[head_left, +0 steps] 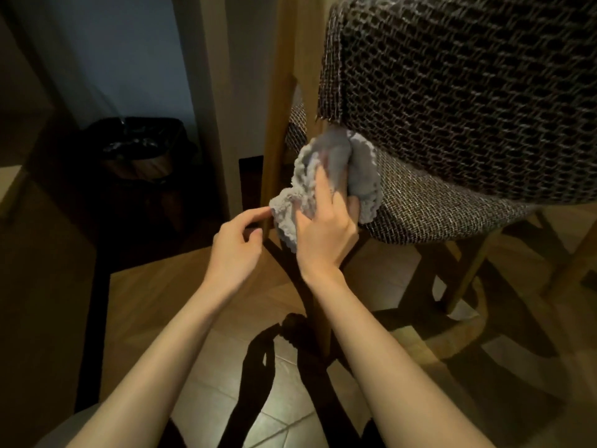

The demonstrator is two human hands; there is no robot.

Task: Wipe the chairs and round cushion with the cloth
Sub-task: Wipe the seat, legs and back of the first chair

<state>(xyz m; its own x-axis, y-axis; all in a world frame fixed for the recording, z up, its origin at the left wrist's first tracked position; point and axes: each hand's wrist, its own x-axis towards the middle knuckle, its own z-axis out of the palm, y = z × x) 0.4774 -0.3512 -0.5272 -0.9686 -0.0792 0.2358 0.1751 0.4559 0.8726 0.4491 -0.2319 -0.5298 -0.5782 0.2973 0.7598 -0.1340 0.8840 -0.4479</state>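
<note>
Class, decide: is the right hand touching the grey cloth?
Touching. The head view shows the right hand gripping the cloth, its fingers curled into the folds against the chair seat.

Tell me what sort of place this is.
Probably a room in a home or hotel: a woven upholstered chair on wooden legs, a cloth pressed to it, a lined waste bin by the wall, and a tiled floor.

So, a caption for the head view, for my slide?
The right hand holds a grey cloth against the woven chair; the left hand touches its edge.
</note>
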